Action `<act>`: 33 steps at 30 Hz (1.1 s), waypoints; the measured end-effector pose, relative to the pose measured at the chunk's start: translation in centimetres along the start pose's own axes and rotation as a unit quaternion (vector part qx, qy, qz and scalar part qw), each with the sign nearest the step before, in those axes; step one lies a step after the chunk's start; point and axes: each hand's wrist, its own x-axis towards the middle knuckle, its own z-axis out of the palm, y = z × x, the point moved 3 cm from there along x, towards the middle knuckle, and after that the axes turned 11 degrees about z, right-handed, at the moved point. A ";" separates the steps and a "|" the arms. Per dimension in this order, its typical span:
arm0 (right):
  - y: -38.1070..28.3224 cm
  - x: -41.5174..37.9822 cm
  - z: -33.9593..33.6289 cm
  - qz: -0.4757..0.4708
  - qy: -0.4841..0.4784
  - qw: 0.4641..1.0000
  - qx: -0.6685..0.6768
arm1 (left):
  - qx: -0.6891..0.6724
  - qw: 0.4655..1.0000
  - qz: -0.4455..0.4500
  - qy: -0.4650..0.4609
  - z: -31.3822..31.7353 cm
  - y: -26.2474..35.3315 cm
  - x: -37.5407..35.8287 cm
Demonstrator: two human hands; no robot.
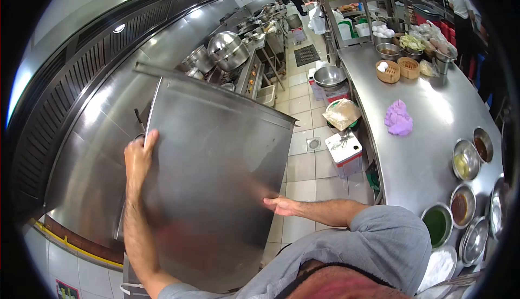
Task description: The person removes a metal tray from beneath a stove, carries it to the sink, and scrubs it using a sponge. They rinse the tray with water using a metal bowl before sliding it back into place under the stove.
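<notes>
A large stainless steel panel [216, 153] stands tilted in front of me, its dull surface facing me. My left hand [138, 155] is wrapped round its left edge, with the thumb along the front and the fingertips hidden behind. Lower down, my right hand [283, 206] is closed at the opposite edge, its thumb on the front face and its other fingers mostly out of sight. A faint reflection of that hand shows in the metal. Part of a dark handle [140, 119] sticks out beyond the panel's left edge.
To the right runs a steel counter [411, 158] bearing a purple cloth [398, 118], several sauce bowls [437, 225] and bamboo steamers [388, 71]. A white-lidded box [343, 147] and steel basin [330, 75] line the tiled aisle. Ahead are large pots [228, 51]; people stand farther off.
</notes>
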 end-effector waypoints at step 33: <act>-44.9 6.9 -22.4 -0.202 0.200 0.956 0.073 | -0.356 0.926 -0.091 -0.085 52.4 6.5 0.1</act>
